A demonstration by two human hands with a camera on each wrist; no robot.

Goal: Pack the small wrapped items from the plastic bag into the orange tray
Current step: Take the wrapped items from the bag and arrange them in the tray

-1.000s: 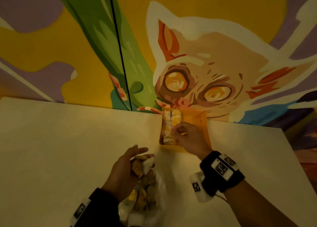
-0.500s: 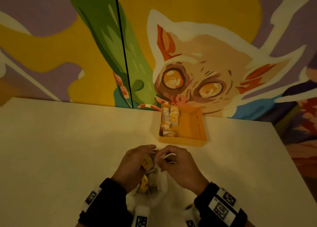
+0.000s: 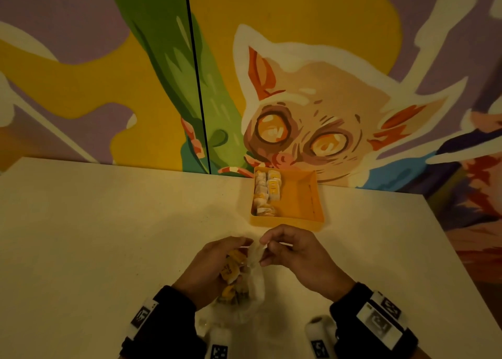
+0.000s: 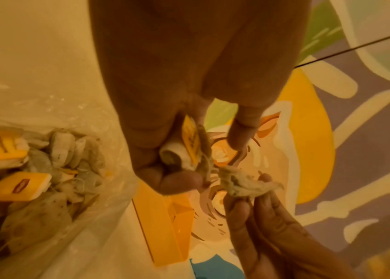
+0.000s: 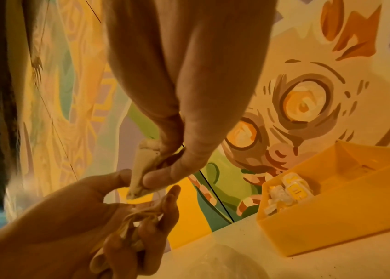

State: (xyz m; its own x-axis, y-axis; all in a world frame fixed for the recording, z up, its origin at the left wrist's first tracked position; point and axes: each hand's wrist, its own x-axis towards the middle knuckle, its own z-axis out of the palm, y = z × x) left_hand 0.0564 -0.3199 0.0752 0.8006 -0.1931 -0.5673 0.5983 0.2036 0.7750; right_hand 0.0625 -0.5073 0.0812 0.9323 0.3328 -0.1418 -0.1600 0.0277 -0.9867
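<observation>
Sitting between both hands (image 3: 255, 261): wrapped item (image 3: 256, 252)

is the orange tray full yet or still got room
Still has room. In the orange tray the wrapped items fill only its left side; the right part shows bare floor.

A pale cream table (image 3: 108, 236) fills the lower half of the head view, its far edge running along the painted wall and its right edge slanting down toward the lower right of the frame. An orange tray (image 3: 312, 201) sits on it just above the centre of the frame, against the far edge, with small wrapped items (image 3: 264, 193) lined up along its left side. A clear plastic bag (image 3: 241, 304) lies on the table at lower centre.
</observation>
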